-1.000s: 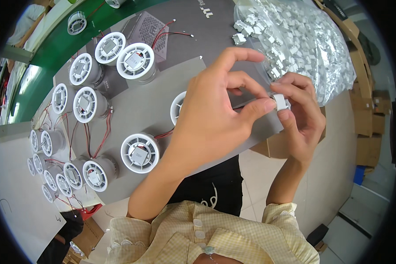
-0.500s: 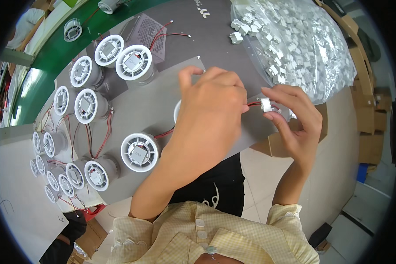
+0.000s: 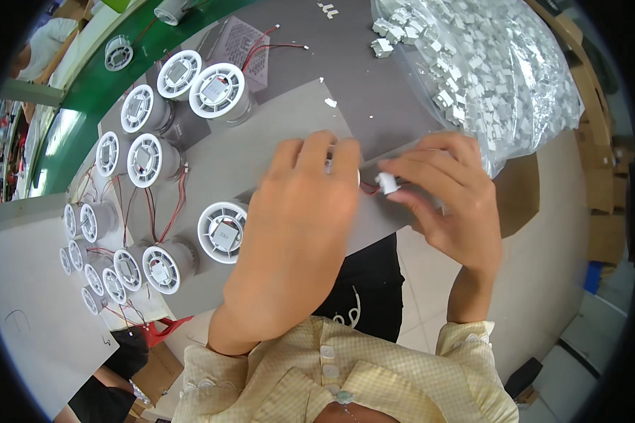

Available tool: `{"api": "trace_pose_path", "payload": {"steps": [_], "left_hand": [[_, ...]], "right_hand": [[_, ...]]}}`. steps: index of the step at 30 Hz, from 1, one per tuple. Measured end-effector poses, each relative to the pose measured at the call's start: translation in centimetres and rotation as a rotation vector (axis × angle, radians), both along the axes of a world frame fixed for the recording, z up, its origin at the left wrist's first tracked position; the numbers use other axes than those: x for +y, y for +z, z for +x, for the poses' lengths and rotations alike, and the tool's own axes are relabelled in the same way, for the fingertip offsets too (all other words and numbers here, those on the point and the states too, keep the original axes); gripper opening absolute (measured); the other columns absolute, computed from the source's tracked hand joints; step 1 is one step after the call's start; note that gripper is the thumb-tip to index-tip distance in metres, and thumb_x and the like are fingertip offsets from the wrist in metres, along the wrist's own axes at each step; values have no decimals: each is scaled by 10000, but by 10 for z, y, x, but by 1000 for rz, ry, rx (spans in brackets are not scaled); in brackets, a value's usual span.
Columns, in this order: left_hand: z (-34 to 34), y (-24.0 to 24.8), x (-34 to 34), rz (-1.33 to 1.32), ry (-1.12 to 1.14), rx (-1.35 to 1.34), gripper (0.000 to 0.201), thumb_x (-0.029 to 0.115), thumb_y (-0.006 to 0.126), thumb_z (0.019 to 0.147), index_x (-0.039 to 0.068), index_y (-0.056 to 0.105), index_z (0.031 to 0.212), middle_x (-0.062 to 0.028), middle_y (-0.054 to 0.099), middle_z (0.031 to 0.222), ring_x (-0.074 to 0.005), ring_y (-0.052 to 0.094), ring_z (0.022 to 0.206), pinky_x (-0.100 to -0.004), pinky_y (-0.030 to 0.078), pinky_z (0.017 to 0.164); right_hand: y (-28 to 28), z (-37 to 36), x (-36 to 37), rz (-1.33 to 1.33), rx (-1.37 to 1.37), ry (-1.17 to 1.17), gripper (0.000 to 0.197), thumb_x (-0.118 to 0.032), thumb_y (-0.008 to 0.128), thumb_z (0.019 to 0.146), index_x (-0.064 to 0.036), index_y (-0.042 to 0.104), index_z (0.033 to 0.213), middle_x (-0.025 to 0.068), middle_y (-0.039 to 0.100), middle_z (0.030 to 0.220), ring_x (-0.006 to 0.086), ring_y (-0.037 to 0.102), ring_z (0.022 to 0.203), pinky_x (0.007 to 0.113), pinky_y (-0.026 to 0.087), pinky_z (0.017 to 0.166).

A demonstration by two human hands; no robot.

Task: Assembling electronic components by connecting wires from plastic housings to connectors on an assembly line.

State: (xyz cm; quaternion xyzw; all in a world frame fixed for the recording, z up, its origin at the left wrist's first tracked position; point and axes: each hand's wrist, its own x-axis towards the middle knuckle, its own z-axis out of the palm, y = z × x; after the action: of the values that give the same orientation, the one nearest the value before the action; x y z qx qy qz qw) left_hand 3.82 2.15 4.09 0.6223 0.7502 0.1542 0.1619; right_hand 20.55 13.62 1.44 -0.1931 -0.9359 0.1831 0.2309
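Note:
My right hand (image 3: 453, 194) pinches a small white plastic box (image 3: 387, 183) between thumb and fingertips, in front of me on the right. Red and dark wires (image 3: 368, 188) run from that box towards my left hand (image 3: 296, 218). My left hand, palm down and slightly blurred, curls over a round white lamp housing (image 3: 329, 163); only bits of its rim show between and beside the fingers. Just left of it stands another white-rimmed lamp housing (image 3: 224, 234), partly covered by the hand, with a square white box in its ribbed face.
Several similar lamp housings (image 3: 148, 161) with loose red and dark wires stand on the left of the grey table (image 3: 289, 113). At the far right lies a clear plastic bag (image 3: 501, 92) of small white boxes, a few spilling out. Cardboard boxes (image 3: 521, 194) stand beyond the table edge.
Both hands have moved slightly left and nearer each other, the white box going with the right hand. The left hand has turned, showing white rim between its fingers. The view has shifted a little.

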Motion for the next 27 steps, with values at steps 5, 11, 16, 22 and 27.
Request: {"api": "trace_pose_path", "payload": {"steps": [5, 11, 16, 22, 27], "left_hand": [[-3, -12, -8, 196, 55, -301, 551, 43, 793, 671, 66, 603, 1187, -134, 594, 1271, -363, 534, 1201, -419, 450, 970], [24, -11, 10, 216, -120, 234, 497, 69, 772, 727, 92, 631, 1204, -131, 569, 1325, -323, 461, 1329, -562, 306, 1119], [39, -26, 26, 263, -167, -4, 355, 34, 704, 755, 68, 645, 1103, -140, 663, 1072, -314, 602, 1119, -583, 281, 1124], [36, -38, 34, 355, -103, -212, 281, 100, 771, 761, 88, 687, 1029, -54, 693, 863, -240, 677, 869, -508, 343, 1096], [32, -38, 31, 425, -51, -202, 258, 157, 790, 758, 82, 688, 983, -50, 699, 884, -239, 680, 892, -503, 341, 1087]], "right_hand": [[8, 11, 3, 24, 86, 21, 329, -48, 793, 654, -53, 734, 978, 63, 684, 895, 263, 602, 901, 339, 481, 752], [1, 24, 0, -105, -16, -154, 261, -116, 786, 753, -50, 702, 991, 80, 663, 856, 255, 634, 811, 336, 496, 666], [-1, 32, -7, -270, 100, -274, 314, -51, 825, 717, -36, 743, 1020, 81, 698, 918, 173, 694, 759, 251, 567, 630], [-24, 34, -1, -530, 403, -216, 287, 33, 806, 720, -5, 765, 1001, 98, 696, 908, 146, 680, 755, 239, 565, 637], [-42, 31, -3, -454, 502, -198, 256, 114, 729, 750, 16, 759, 984, 116, 689, 887, 149, 671, 768, 241, 543, 643]]}}
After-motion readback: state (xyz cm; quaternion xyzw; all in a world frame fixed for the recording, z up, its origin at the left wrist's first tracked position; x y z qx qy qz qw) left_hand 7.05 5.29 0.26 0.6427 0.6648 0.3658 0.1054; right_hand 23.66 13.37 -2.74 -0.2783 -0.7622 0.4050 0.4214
